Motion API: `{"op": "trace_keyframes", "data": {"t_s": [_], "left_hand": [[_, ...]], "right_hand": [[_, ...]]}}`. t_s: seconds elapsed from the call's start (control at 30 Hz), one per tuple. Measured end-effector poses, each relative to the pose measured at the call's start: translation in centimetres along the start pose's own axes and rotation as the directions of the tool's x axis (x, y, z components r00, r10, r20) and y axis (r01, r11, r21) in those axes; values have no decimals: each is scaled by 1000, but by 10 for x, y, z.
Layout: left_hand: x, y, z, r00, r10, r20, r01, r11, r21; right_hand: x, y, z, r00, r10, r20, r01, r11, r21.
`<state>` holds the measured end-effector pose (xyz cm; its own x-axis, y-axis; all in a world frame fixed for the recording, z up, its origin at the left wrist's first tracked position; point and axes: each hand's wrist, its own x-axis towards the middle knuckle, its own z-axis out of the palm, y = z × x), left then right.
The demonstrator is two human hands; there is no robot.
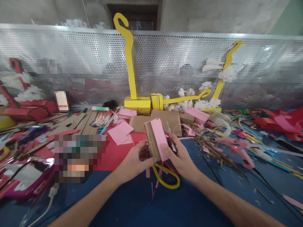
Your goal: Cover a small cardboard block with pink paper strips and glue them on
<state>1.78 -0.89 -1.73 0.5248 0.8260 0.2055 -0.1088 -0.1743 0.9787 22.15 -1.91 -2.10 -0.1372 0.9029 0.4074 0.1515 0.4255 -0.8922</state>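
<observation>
A small cardboard box (pixel 152 140), with pink paper covering one long face and bare brown cardboard beside it, is held tilted between both hands. My left hand (pixel 135 162) grips its left side and lower edge, thumb near the bottom. On the right, my right hand (pixel 178 154) presses its thumb on the pink face, with its other fingers behind the box. Below the box, yellow-handled scissors (pixel 174 184) lie on the blue table, partly hidden by the hands. Pink paper pieces (pixel 120 132) rest on a red sheet (pixel 107 157) to the left.
A pink glue gun (pixel 246 154) with a black cord lies at right, near cardboard strips (pixel 219 154). Yellow hooked paper shapes (pixel 129 63) stand behind, before a perforated metal panel (pixel 94 56). Red hexagonal boxes (pixel 26 113) sit far left; red ribbon (pixel 281 121) lies far right.
</observation>
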Motion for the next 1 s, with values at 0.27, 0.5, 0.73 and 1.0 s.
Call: {"op": "trace_keyframes", "data": {"t_s": [0.27, 0.5, 0.73, 1.0], "left_hand": [[0, 2, -5, 990, -2, -141, 24, 988, 150], [3, -5, -15, 952, 149, -269, -68, 955, 289], [0, 3, -11, 924, 310, -222, -162, 847, 507], [1, 4, -10, 937, 255, -238, -90, 835, 542]], "right_hand": [[1, 2, 3, 998, 59, 39, -67, 963, 262], [0, 3, 5, 997, 61, -42, -49, 969, 243], [-1, 2, 6, 999, 38, -15, -34, 974, 223], [-4, -2, 5, 998, -46, -32, 45, 999, -10]]}}
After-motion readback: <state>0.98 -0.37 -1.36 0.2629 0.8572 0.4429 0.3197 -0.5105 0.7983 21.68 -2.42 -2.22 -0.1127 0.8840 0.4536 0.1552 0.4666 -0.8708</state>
